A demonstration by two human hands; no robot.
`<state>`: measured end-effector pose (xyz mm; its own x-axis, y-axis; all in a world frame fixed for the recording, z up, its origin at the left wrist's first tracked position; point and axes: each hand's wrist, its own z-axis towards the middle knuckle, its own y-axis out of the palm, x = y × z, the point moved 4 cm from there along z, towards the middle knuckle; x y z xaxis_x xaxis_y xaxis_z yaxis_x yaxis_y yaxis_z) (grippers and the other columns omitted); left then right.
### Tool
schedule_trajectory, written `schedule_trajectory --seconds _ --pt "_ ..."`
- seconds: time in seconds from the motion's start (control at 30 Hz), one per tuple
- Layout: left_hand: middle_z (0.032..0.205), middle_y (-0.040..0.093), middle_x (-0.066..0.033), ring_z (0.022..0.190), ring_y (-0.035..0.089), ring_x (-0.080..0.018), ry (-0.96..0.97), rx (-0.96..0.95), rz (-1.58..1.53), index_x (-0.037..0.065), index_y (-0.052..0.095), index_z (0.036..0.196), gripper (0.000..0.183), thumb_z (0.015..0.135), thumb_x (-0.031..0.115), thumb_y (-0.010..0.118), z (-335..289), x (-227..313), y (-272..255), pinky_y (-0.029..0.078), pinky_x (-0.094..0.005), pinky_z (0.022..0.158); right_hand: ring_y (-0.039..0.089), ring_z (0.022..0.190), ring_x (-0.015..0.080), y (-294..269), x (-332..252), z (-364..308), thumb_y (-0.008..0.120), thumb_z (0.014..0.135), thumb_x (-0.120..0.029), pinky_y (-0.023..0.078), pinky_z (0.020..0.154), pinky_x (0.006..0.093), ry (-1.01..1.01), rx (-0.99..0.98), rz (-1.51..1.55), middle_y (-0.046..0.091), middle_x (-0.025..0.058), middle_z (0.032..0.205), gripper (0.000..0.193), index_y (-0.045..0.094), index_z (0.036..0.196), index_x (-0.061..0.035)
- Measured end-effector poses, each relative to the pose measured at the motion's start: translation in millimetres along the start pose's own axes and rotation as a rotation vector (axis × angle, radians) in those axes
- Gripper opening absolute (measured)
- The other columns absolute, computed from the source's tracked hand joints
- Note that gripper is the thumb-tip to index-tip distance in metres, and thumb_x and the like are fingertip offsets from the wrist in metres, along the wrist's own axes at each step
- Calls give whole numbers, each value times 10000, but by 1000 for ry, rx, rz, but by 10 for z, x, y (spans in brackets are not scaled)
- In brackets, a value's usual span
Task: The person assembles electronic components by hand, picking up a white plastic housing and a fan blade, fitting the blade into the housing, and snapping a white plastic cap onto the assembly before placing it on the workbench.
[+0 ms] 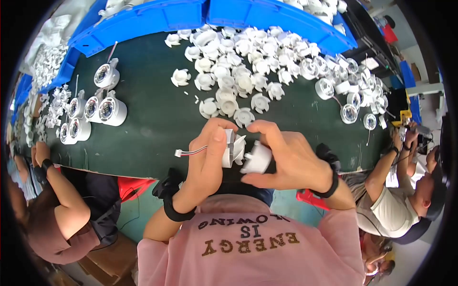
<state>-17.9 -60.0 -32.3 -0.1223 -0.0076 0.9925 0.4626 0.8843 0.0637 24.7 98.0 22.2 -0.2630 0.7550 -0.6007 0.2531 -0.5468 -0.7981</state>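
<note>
My left hand (206, 155) is closed round a small white fan unit (234, 151), whose curved blades face right. From it a thin cable with red and dark wires runs left to a white plug (178, 153). Between the thumb and fingers of my right hand (299, 162) is a white plastic cup-shaped piece (258, 158) with small tabs on its edge. The piece is tilted, and a narrow gap parts it from the blades. Both hands are over the near edge of the dark green table (148, 138).
Beyond my hands lies a heap of white bladed fan wheels (238, 76). Round white fan housings (112, 112) stand at left; more housings (353, 90) are piled at right. Blue bins (143, 24) line the back. Other people sit at both sides, one with a hand (40, 153) on the table edge.
</note>
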Motion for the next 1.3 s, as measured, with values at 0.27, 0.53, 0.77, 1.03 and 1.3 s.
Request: schedule_trajectory --seconds 0.27,0.53,0.77,1.03,1.3 --pt "717 558 -59 643 468 -102 190 21 58 -21 557 984 376 977 308 377 -119 18 121 376 -261 571 584 929 177 493 114 -255 744 791 -157 490 811 296 -61 462 614 562 127 1092 517 496 1207 25" --pt "761 583 -107 640 515 -146 251 17 126 -40 537 1014 364 969 279 369 -167 98 155 408 -289 572 555 917 204 531 5 -264 653 866 -265 466 790 301 -63 496 627 547 143 1092 507 481 1229 45" --pt "796 586 -134 642 542 -189 279 -1 129 -39 522 1044 350 949 260 366 -268 72 257 427 -304 577 465 1105 301 651 -77 -254 502 931 -377 405 918 387 -173 677 451 441 248 1241 581 385 1285 69" --pt "822 579 -163 622 565 -232 220 -141 178 -30 511 1040 373 922 297 375 -348 168 329 439 -336 544 511 1128 414 591 -162 -326 413 958 -328 429 950 506 -405 782 434 454 305 1225 495 392 1224 88" --pt "907 594 -185 650 602 -261 449 -118 292 -33 511 1059 379 903 289 386 -273 227 371 454 -333 544 464 1183 415 687 -124 -288 479 941 -322 377 995 493 -404 814 755 387 295 1322 579 341 1333 82"
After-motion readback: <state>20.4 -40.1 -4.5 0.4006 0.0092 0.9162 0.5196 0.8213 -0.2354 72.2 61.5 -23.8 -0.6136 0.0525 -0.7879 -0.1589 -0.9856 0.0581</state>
